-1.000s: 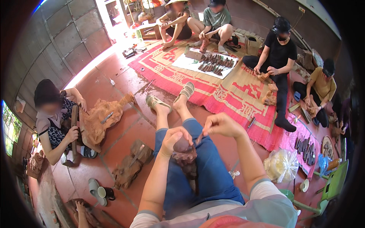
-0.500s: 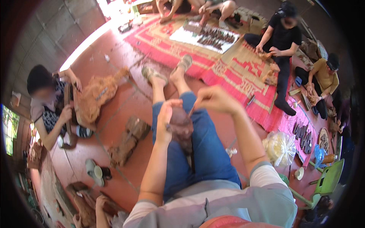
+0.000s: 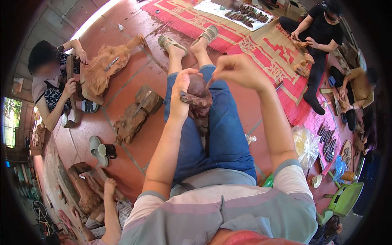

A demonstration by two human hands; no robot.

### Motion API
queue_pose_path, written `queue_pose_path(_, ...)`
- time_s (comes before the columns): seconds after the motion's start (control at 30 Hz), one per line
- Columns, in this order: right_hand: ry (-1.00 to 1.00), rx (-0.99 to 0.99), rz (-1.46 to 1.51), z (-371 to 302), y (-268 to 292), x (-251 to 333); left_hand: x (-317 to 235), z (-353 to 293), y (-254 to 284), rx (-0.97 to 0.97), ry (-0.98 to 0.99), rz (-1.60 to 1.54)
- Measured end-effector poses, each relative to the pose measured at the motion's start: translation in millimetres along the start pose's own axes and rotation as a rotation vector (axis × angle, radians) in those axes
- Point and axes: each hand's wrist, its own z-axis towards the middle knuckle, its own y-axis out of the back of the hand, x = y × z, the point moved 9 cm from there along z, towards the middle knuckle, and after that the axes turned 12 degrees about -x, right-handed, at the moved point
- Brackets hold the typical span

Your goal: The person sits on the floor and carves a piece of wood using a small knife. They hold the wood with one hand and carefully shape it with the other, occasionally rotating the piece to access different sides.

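Note:
Over my lap is a dark brown wooden carving (image 3: pixel 200 101) with a smooth rounded top and a rougher, bumpy lower part. My left hand (image 3: pixel 179 98) is closed around its left side, the thumb near the rounded top. Just right of the carving, my right hand (image 3: pixel 240 72) is raised with its fingers pinched together. From the pinch a thin stick-like thing (image 3: pixel 209 84) points down toward the carving's right edge; its kind is too small and blurred to tell. Whether its tip touches the wood I cannot make out.
Rough wood (image 3: pixel 139 112) lies on the tiles to my left, near slippers (image 3: pixel 98 149) and a cup. A person at left works on a large carving (image 3: pixel 108 67). Ahead spreads a red mat (image 3: pixel 220 30); dark tools (image 3: pixel 326 141) and a green chair (image 3: pixel 347 198) are at right.
My view has shifted, and the carving appears higher in it, its rounded top now plainer. My right hand stays pinched beside the carving; my left still holds it.

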Motion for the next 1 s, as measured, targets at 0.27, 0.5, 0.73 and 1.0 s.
queue_pose_path(0.27,0.122,0.219,0.092,-11.3,-40.7,40.6,9.7,1.8,8.2,-0.037,-0.008,-0.013)
queue_pose_path(0.5,0.290,0.233,0.087,-20.6,-42.2,62.8,8.1,-0.1,6.3,0.039,0.037,-0.042)
queue_pose_path(0.73,0.234,0.138,0.170,-13.8,-24.2,56.7,4.0,3.1,8.5,-0.004,-0.070,-0.008)
queue_pose_path(1.0,0.197,0.150,0.168,-17.2,-22.7,49.4,4.8,1.5,12.1,-0.051,-0.044,0.014)
